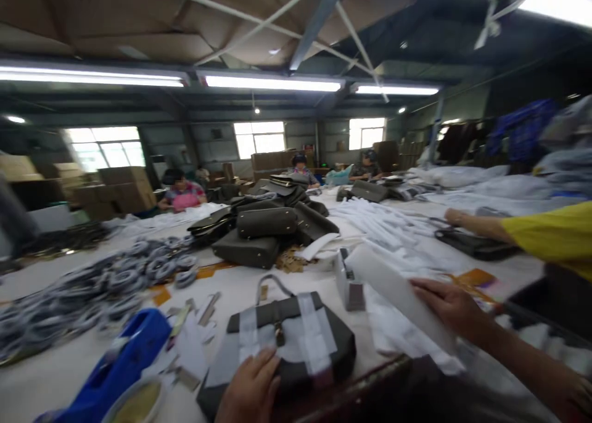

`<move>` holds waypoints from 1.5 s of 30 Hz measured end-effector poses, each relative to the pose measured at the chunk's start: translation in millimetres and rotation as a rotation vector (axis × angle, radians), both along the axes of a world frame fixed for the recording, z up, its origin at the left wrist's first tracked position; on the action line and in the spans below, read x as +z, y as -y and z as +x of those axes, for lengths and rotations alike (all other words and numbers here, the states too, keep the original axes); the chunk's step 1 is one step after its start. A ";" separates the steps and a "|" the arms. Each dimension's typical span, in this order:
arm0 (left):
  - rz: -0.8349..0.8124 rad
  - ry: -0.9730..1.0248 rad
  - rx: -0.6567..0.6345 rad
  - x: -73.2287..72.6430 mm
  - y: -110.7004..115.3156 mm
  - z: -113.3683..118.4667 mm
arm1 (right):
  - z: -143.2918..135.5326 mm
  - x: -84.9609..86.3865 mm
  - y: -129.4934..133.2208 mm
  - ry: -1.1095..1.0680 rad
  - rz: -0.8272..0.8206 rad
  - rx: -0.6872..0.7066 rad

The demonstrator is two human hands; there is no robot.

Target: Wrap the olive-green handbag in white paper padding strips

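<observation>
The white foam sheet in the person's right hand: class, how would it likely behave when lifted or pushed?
The white foam sheet is probably very light, since the right hand raises it by one edge alone. It seems semi-stiff: it stands out from the grip rather than drooping. It would likely slide easily across the similar white sheets heaped on the table.

Bright ceiling tubes (272, 82), glaring windows (259, 137), motion-blurred, warped edges.

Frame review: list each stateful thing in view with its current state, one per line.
Grey handbag: lying flat, clasp area covered with protective strips.
Left hand: resting on the handbag's near edge.
Right hand: gripping a white foam sheet.
Handbag pile: stacked, closed.
Blue tape dispenser: lying untouched.
</observation>
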State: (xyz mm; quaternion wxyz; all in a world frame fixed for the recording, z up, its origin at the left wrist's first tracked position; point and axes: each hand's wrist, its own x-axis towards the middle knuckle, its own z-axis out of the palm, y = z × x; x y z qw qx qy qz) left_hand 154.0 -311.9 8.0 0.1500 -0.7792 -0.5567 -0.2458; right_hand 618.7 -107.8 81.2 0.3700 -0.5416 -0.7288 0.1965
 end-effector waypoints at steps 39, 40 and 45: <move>-0.455 0.711 0.700 34.0 -1.3 -22.0 | -297.7 -19.4 -6.7 0.373 -0.366 0.836; -0.443 0.697 0.699 33.6 -0.9 -21.1 | -298.5 -20.1 -4.1 0.367 -0.362 0.819; -0.368 0.551 0.648 28.7 2.5 -19.2 | -292.0 -17.4 -1.6 0.293 -0.364 0.752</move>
